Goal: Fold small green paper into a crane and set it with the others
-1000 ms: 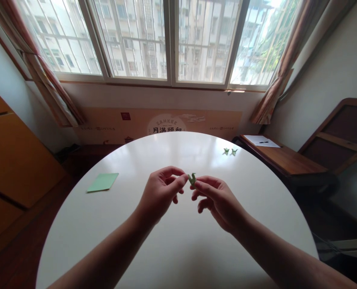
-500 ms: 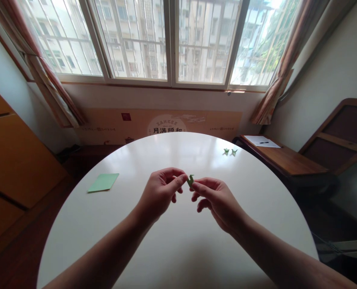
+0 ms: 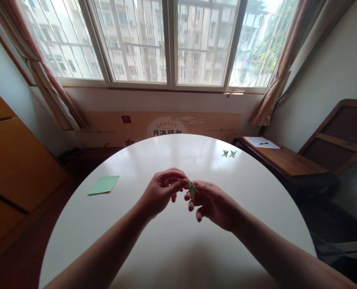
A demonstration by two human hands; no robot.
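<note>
A small, light-green figure of folded paper (image 3: 192,190) is held in the air above a round, glossy white counter (image 3: 166,249), directly between the fingertips of two bare hands. It lies just right of the left hand's (image 3: 163,188) fingertips and just left of the right hand's (image 3: 216,202); neither hand is clearly nearer, as both touch it. Its longer side runs roughly up and down, across the line joining the hands. The fingers of both hands grasp it in a thumb-and-finger pinch; the right hand's other fingers curl loosely below. The figure looks creased and narrow, tapering to a point at its lower end; its upper part is partly hidden by the fingers, and finer folds are too small to make out.
</note>
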